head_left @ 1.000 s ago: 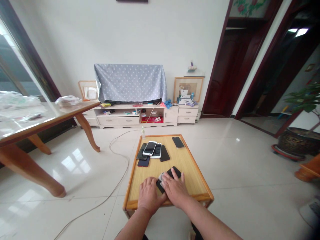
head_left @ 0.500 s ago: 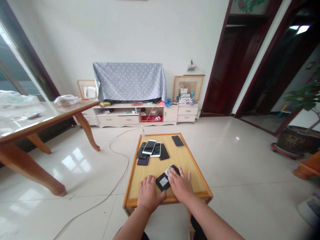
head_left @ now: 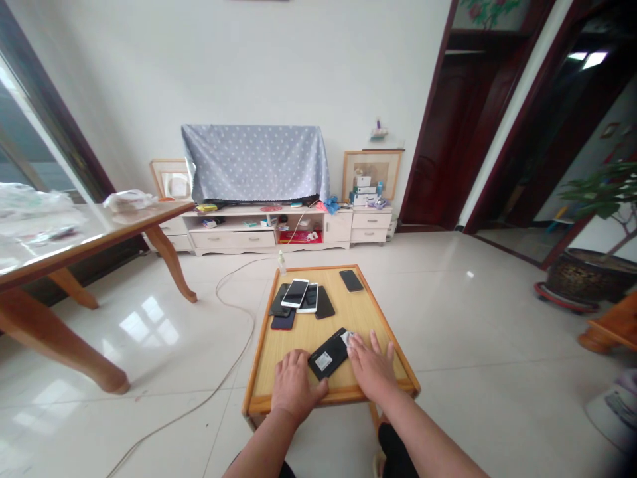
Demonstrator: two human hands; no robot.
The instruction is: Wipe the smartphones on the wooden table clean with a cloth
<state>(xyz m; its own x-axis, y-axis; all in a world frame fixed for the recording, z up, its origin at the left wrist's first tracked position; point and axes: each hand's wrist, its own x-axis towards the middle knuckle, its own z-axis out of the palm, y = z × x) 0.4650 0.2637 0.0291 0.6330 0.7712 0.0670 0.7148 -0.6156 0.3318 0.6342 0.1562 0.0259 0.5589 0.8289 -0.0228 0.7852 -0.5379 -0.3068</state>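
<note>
A black phone (head_left: 334, 350) lies back side up and slanted at the near part of the small wooden table (head_left: 279, 352), a pale label on its back. My left hand (head_left: 294, 385) steadies its lower left end, fingers at one side and thumb at the near edge. Under the fingertips of my right hand (head_left: 372, 366), a white wipe (head_left: 347, 338) is pressed against the phone's upper right end. That hand's other fingers are spread.
Farther back on the table are a white phone (head_left: 295, 292) on a loose pile of several phones and a single dark phone (head_left: 351, 280) at right. Behind stands a small clear bottle (head_left: 282, 261). A cable (head_left: 233, 302) crosses the floor at left, near a larger table (head_left: 94, 232).
My right hand has slid right and slightly away from my left, taking the wipe from the phone's middle to its upper right end. The left hand has stayed at the lower end.
</note>
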